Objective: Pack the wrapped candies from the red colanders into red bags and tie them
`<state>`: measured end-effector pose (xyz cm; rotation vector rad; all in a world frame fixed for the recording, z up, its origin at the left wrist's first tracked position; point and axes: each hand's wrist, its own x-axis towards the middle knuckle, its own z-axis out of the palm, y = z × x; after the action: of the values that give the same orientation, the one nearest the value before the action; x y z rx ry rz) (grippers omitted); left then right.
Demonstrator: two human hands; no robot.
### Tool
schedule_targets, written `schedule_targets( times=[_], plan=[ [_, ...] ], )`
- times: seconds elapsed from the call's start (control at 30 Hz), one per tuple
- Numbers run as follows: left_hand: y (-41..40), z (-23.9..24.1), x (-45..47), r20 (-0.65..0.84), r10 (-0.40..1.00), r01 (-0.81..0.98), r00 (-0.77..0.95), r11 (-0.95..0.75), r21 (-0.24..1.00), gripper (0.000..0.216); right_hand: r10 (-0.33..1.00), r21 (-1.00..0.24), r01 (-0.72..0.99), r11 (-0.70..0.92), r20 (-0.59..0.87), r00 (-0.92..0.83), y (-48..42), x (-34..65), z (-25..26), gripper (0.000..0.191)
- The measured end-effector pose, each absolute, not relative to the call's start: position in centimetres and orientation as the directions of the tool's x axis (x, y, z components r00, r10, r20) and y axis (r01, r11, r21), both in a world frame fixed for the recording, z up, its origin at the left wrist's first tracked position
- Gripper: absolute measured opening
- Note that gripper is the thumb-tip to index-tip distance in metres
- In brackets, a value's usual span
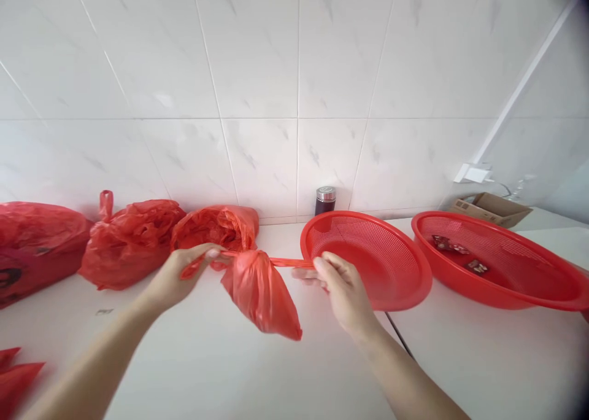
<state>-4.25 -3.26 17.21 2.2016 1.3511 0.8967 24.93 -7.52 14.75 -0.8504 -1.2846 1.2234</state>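
A small red plastic bag (264, 297) hangs above the white table, its neck gathered and its two handles stretched out sideways. My left hand (186, 272) pinches the left handle between thumb and fingers. The right handle is gripped by my right hand (338, 285), pulled taut. The bag's lower part bulges, and what lies inside is hidden. Just behind it stands an open red plastic bag (216, 223). Near my right hand is a red perforated basket (381, 285), with no contents visible in it.
Farther left stand more red plastic bags (131, 242). A second red basket (488, 294) on the right holds a few small packets (476, 266). Along the tiled wall are a dark jar with a silver lid (326, 199), a cardboard box (494, 210) and a plugged-in white adapter (473, 173).
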Motion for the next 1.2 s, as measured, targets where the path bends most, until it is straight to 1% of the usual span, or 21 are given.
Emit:
schedule_targets(
  times=[0.1,0.17,0.2,0.27,0.33,0.4,0.47,0.5,0.53,0.57,0.67,0.8,0.93,1.0,1.07,1.13,1.2],
  plan=[
    [-3.3,15.8,-6.7,0.22,0.919,0.65,0.327,-0.387,0.654,0.038,0.984,-0.979,-0.142,0.147,0.159,-0.083,-7.7,26.6,13.2,0.043],
    [-3.9,15.0,-6.3,0.191,0.927,0.639,0.322,-0.362,0.679,0.039,0.992,-0.978,-0.176,0.111,0.121,-0.046,-7.6,26.9,12.9,0.038],
    [-4.4,14.8,-5.5,0.2,0.929,0.618,0.312,-0.358,0.7,0.039,0.993,-0.972,-0.205,0.117,0.121,-0.006,-7.6,26.8,12.9,0.036],
    [-5.3,14.5,-3.1,0.251,0.925,0.53,0.286,-0.371,0.763,0.037,0.983,-0.958,-0.221,0.181,0.173,0.055,-7.8,25.8,12.9,0.032],
    [-5.9,14.3,-0.3,0.35,0.901,0.394,0.258,-0.429,0.813,0.039,0.969,-0.959,-0.137,0.247,0.248,0.014,-8.2,24.2,12.5,0.027],
    [-6.0,13.8,2.1,0.469,0.854,0.344,0.227,-0.521,0.782,0.04,0.961,-0.963,0.004,0.268,0.267,-0.075,-8.6,22.5,11.5,0.027],
    [-5.6,12.9,3.6,0.554,0.802,0.432,0.224,-0.591,0.681,0.039,0.963,-0.963,0.085,0.255,0.245,-0.112,-8.9,21.3,10.0,0.03],
    [-5.4,12.3,4.0,0.556,0.799,0.498,0.23,-0.588,0.638,0.039,0.967,-0.967,0.085,0.242,0.233,-0.106,-9.0,21.0,9.3,0.028],
    [-5.1,11.7,4.1,0.526,0.819,0.548,0.231,-0.556,0.625,0.039,0.972,-0.973,0.064,0.222,0.216,-0.096,-9.0,20.9,8.6,0.024],
    [-4.9,11.1,4.1,0.471,0.853,0.575,0.226,-0.507,0.642,0.04,0.976,-0.979,0.034,0.202,0.198,-0.086,-9.0,20.9,8.1,0.022],
    [-4.8,9.4,3.5,0.281,0.935,0.562,0.215,-0.354,0.748,0.043,0.986,-0.993,-0.024,0.119,0.121,-0.113,-9.0,21.5,6.8,0.024],
    [-5.9,8.1,2.5,0.182,0.955,0.518,0.232,-0.28,0.808,0.042,0.987,-0.998,-0.069,0.006,0.017,-0.158,-9.2,22.6,5.7,0.031],
    [-7.4,7.2,1.2,0.031,0.979,0.426,0.202,-0.116,0.897,0.045,0.992,-0.997,-0.054,-0.054,-0.048,-0.116,-9.4,24.0,4.6,0.039],
    [-7.7,6.6,0.9,0.002,0.986,0.455,0.167,-0.079,0.887,0.046,0.992,-0.997,-0.031,-0.071,-0.067,-0.111,-9.3,24.5,4.1,0.037],
    [-7.7,5.7,0.9,-0.001,0.991,0.534,0.133,-0.071,0.842,0.047,0.997,-0.997,0.056,-0.047,-0.05,-0.058,-9.0,24.6,3.4,0.035],
    [-7.2,4.6,1.3,-0.001,0.997,0.62,0.078,-0.048,0.783,0.046,1.0,-0.976,0.22,-0.007,-0.002,0.021,-8.6,24.5,2.5,0.034],
    [-6.5,3.4,1.8,-0.001,1.0,0.692,0.004,-0.002,0.722,0.041,0.998,-0.922,0.385,0.041,0.058,0.034,-8.2,24.3,1.5,0.029]
  ],
)
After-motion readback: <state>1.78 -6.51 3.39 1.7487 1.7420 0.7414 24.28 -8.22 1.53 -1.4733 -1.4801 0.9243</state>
